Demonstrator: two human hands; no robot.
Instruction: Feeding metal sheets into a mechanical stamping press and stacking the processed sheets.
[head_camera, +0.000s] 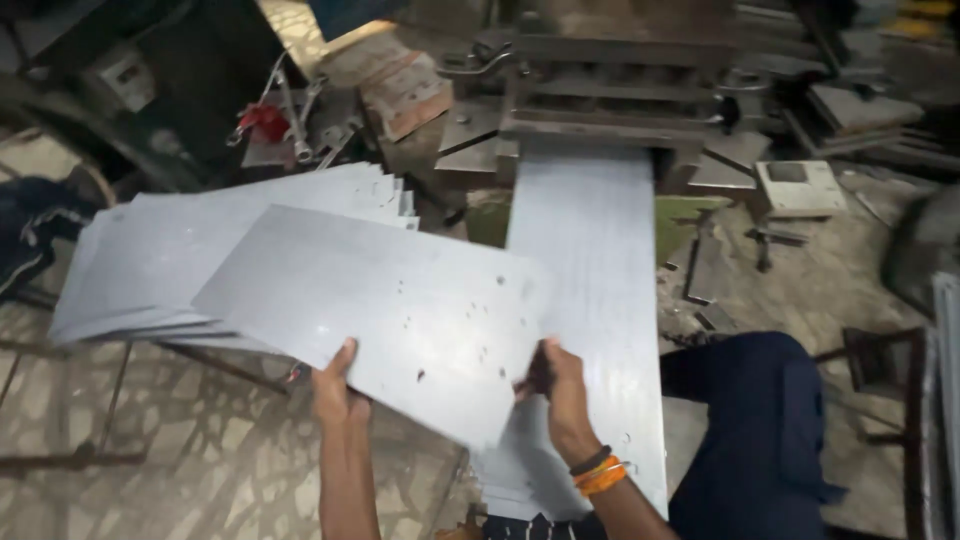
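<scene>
Head view: both hands carry one flat grey metal sheet (370, 310), the left hand (338, 390) pinching its near edge, the right hand (562, 395) pinching its right corner. It hovers between one fanned stack of like sheets (150, 260) and one long strip (595, 300) at the press (590, 95). Setting it down squarely looks next.

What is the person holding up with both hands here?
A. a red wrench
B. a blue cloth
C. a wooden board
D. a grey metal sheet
D: the left hand grips the near edge of a flat grey metal sheet and the right hand grips its right corner, holding it tilted beside the stack of sheets on the left.
</scene>
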